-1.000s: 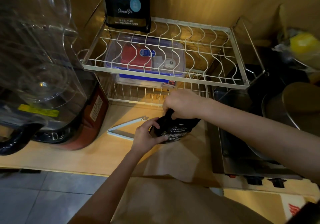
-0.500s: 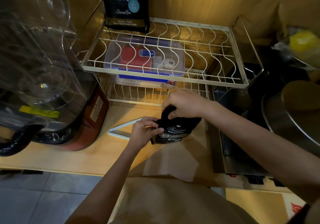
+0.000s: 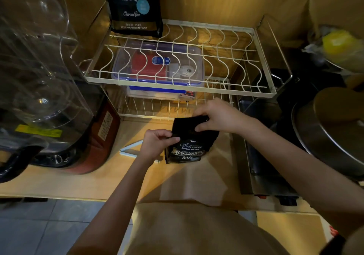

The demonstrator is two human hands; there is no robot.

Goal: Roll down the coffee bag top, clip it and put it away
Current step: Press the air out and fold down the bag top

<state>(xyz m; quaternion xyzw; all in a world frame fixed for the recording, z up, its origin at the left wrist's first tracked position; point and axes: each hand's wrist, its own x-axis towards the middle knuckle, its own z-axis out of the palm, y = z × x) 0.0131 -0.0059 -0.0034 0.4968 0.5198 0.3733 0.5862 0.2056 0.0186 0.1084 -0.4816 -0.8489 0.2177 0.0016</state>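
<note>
Coffee bag [image 3: 189, 146]: black, white and gold lettering. Clip [image 3: 130, 150]: pale blue. Second bag [image 3: 135, 6]: black, white script, light-blue round badge. Wire rack [image 3: 177, 57]: cream-white, wavy bars. Container [image 3: 157, 65]: clear, blue rim, red contents. Surface [image 3: 78, 181]: light wood. Floor [image 3: 39, 233]: grey tiles.

Head camera looks steeply down, close over the counter [image 3: 82, 183]; edges perhaps distorted.

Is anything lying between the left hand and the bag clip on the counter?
Nothing visible does. The pale blue clip lies open on the wooden counter, partly hidden under the left hand. That hand and the right hand both hold the black coffee bag.
</note>
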